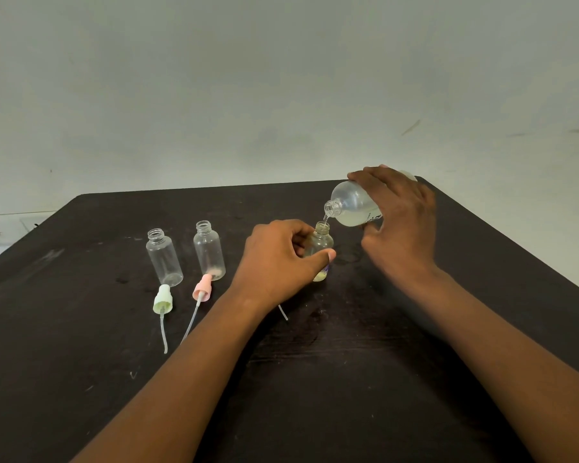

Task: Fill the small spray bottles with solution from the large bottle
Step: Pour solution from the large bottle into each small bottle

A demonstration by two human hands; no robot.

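I have my right hand (398, 215) wrapped over the large bottle (355, 205), fingers curled round its body, tipping it so the open neck hangs just above the mouth of the small spray bottle (320, 243). A thin stream of pale yellowish solution runs between the two mouths. My left hand (278, 262) pinches that small bottle, thumb in front and fingers curled round the side, which I judge is there to keep it upright and steady under the pour; its bottom already shows some liquid.

To the left of my left fingers, well apart from them, two more small bottles (164, 259) (209, 252) stand open and look empty, waiting their turn. Just nearer me than each lies its pump: a green spray cap (163, 300) and a pink spray cap (202, 289), dip tubes trailing toward me. A third tube end (283, 312) peeks out beneath my left wrist.

The surface (81, 362) is dark, scuffed and smeared, with damp-looking marks close to my right fingers. Behind it is a plain pale wall (281, 78), and a wall switch plate (4, 228) at far left.
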